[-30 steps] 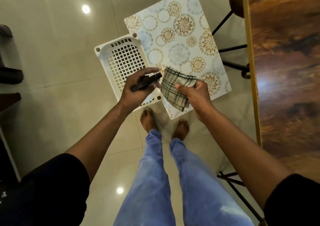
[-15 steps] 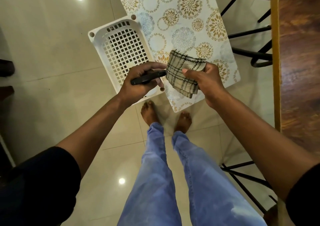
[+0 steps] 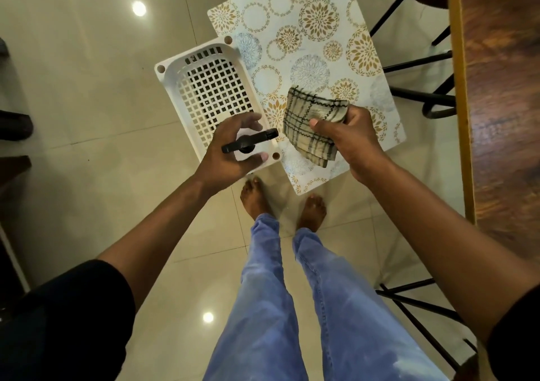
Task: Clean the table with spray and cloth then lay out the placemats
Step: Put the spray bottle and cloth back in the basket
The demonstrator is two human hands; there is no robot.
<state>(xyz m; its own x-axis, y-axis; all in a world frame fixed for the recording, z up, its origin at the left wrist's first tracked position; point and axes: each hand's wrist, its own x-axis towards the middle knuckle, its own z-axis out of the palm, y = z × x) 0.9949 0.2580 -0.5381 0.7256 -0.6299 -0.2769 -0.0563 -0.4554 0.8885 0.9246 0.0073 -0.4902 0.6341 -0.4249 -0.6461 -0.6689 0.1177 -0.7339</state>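
Head view: brown wooden counter (image 3: 502,94) at three o'clock awaits cleaning. Floral placemat (image 3: 306,59) and white plastic basket (image 3: 204,88) lie on the floor at twelve. My right hand (image 3: 347,138) grips the checked cloth (image 3: 309,126); my left hand (image 3: 233,152) holds the black-topped spray bottle (image 3: 248,142), nozzle aimed at it, presumably to wet it.

Glossy cream tile floor (image 3: 87,88), ceiling lights mirrored in it. Right of it, wood table (image 3: 502,88); black stool legs (image 3: 415,65) underneath.

White plastic basket (image 3: 204,88) — perforated grid base, set on the glossy tiled floor (image 3: 87,59). Black metal chair legs (image 3: 420,65) are seen at upper right and lower right. Blue jeans (image 3: 263,293) and bare feet (image 3: 254,196) — viewed from above. Ceiling lights are reflected in the tiles.
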